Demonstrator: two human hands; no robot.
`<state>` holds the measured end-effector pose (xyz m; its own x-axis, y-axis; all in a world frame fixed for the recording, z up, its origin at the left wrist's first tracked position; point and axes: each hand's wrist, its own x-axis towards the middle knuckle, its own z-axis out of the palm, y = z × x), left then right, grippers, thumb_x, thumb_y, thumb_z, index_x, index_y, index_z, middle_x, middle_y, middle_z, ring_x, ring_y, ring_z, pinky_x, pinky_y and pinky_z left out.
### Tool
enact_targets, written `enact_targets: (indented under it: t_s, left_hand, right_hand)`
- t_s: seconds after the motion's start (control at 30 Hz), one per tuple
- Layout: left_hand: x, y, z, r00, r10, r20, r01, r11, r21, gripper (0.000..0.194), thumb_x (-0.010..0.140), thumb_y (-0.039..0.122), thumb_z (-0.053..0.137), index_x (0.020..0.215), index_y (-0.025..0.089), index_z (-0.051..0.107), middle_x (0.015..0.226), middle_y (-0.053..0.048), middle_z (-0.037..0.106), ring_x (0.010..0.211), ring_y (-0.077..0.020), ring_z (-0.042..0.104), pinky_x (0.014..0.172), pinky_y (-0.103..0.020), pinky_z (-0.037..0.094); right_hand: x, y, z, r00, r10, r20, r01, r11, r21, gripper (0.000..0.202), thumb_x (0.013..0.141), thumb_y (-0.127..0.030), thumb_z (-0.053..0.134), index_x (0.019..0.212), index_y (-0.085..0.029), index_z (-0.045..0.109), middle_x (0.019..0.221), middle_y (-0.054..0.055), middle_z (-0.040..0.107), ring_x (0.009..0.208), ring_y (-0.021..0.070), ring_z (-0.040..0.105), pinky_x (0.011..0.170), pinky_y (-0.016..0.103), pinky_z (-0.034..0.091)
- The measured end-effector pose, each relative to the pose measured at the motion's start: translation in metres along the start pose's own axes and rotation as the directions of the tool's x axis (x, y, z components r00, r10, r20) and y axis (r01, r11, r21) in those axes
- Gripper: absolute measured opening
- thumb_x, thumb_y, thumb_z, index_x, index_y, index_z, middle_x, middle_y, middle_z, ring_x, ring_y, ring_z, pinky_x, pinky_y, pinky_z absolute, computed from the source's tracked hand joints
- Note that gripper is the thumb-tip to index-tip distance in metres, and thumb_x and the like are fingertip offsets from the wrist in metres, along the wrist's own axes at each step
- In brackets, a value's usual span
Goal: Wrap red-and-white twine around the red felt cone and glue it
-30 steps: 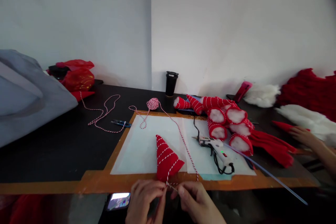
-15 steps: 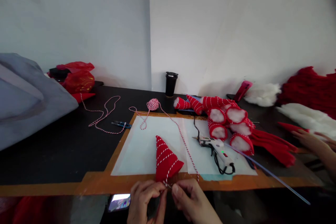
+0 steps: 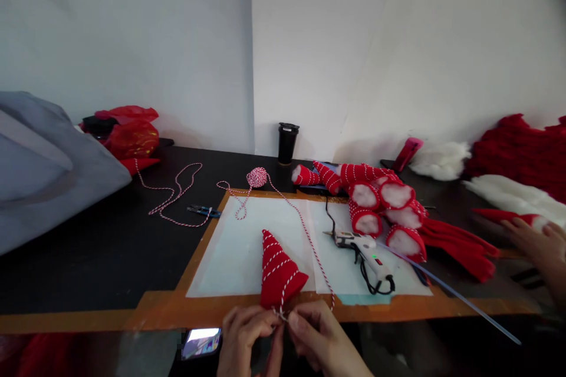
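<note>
Just below the table's front edge, my left hand (image 3: pixel 251 334) and my right hand (image 3: pixel 319 336) face each other, fingertips pinched on the end of a red-and-white twisted cord (image 3: pixel 283 313). This cord winds in a spiral around a red felt cone (image 3: pixel 279 274), which lies on white paper (image 3: pixel 234 247) with its tip pointing away. A length of the same cord runs from a cord ball (image 3: pixel 257 177) at the paper's far edge down to my right hand. The exact loop between my fingertips is too small to make out.
A white glue gun (image 3: pixel 365 247) with a long glue stick lies right of the cone. Behind it are several stuffed, cord-wrapped red cones (image 3: pixel 382 194). Blue snips (image 3: pixel 204 211) lie left, a black cup (image 3: pixel 288 144) at the back. Another person's hand (image 3: pixel 537 244) holds a red cone at right.
My hands stay pinched at the cord and have barely shifted. At the right, the other person's hands and the red cone have moved slightly, and white stuffing now shows at its end.
</note>
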<state>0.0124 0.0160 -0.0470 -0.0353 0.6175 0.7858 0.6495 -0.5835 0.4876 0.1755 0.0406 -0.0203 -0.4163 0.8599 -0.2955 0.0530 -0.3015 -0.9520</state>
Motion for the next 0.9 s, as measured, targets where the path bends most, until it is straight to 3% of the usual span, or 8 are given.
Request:
enact_targets:
  t_s: [0.2,0.33,0.4,0.47,0.6,0.7,0.8,0.9]
  left_hand:
    - [-0.005,-0.002,-0.002,1.000,0.026,0.009,-0.026,0.999,-0.018,0.028,0.082,-0.001,0.062,0.096,0.022,0.053,0.084,0.000,0.074,0.079,-0.0182,0.067,0.076,-0.035,0.051]
    - [0.001,-0.019,-0.008,0.981,-0.099,-0.166,0.111,0.992,0.065,0.022,0.085,0.004,0.066,0.095,0.021,0.057,0.088,-0.003,0.070,0.083,-0.0196,0.065,0.077,-0.035,0.051]
    - [0.009,-0.034,-0.013,0.970,-0.142,-0.197,0.181,0.964,0.194,0.012,0.089,0.013,0.066,0.098,0.020,0.062,0.090,-0.005,0.068,0.085,-0.0220,0.065,0.080,-0.038,0.050]
    - [0.018,-0.046,-0.018,0.977,-0.137,-0.162,0.181,0.939,0.294,0.011,0.092,0.021,0.063,0.103,0.019,0.065,0.100,-0.009,0.068,0.092,-0.0262,0.065,0.084,-0.043,0.050]
    - [0.029,-0.047,-0.025,0.981,-0.084,-0.174,0.130,0.953,0.273,0.023,0.091,0.016,0.060,0.112,0.019,0.067,0.125,-0.015,0.060,0.113,-0.0311,0.061,0.092,-0.045,0.050]
    - [0.037,-0.036,-0.027,0.996,0.088,0.026,-0.091,0.979,0.180,0.036,0.086,0.010,0.061,0.121,0.019,0.064,0.129,-0.014,0.061,0.119,-0.0308,0.059,0.099,-0.047,0.049]
    - [0.049,-0.031,-0.025,0.935,0.219,0.278,-0.249,0.965,0.077,0.043,0.084,0.009,0.062,0.126,0.018,0.061,0.133,-0.013,0.062,0.126,-0.0312,0.055,0.107,-0.052,0.046]
    - [0.061,-0.034,-0.018,0.878,0.288,0.382,-0.325,0.945,0.033,0.041,0.085,0.005,0.059,0.123,0.020,0.061,0.131,-0.010,0.067,0.129,-0.0273,0.056,0.111,-0.053,0.044]
  right_hand:
    - [-0.003,0.002,-0.003,0.999,-0.026,0.019,0.026,0.999,-0.023,0.064,0.077,-0.083,0.056,0.078,-0.019,0.051,0.061,-0.006,0.044,0.046,0.0055,0.030,0.040,0.020,0.018]
    - [-0.011,-0.006,-0.030,0.978,-0.159,-0.136,0.133,0.974,-0.183,0.056,0.088,-0.073,0.050,0.083,-0.018,0.056,0.070,0.000,0.055,0.056,0.0105,0.045,0.047,0.021,0.031]
    - [-0.008,-0.008,-0.049,0.888,-0.335,-0.314,0.156,0.864,-0.478,0.050,0.096,-0.063,0.042,0.088,-0.017,0.062,0.071,0.004,0.061,0.064,0.0173,0.057,0.058,0.026,0.042]
    - [-0.001,-0.004,-0.065,0.752,-0.500,-0.429,0.019,0.667,-0.745,0.047,0.100,-0.051,0.038,0.106,-0.012,0.065,0.083,0.012,0.069,0.074,0.0255,0.066,0.067,0.034,0.048]
    - [0.007,0.011,-0.080,0.658,-0.661,-0.361,-0.173,0.334,-0.927,0.047,0.102,-0.035,0.034,0.124,-0.004,0.062,0.104,0.022,0.070,0.086,0.0338,0.069,0.073,0.043,0.053]
    - [-0.002,0.010,-0.087,0.545,-0.769,-0.335,-0.153,0.301,-0.941,0.036,0.101,-0.038,0.043,0.109,-0.013,0.067,0.101,0.016,0.070,0.094,0.0309,0.067,0.084,0.042,0.052]
    - [-0.013,0.000,-0.104,0.402,-0.817,-0.413,-0.303,0.307,-0.902,0.040,0.099,-0.046,0.044,0.102,-0.014,0.066,0.098,0.018,0.067,0.094,0.0330,0.063,0.086,0.045,0.050]
    - [-0.018,-0.006,-0.124,0.403,-0.750,-0.525,-0.465,0.326,-0.823,0.045,0.096,-0.051,0.042,0.107,-0.012,0.062,0.102,0.021,0.064,0.091,0.0355,0.063,0.075,0.043,0.050]
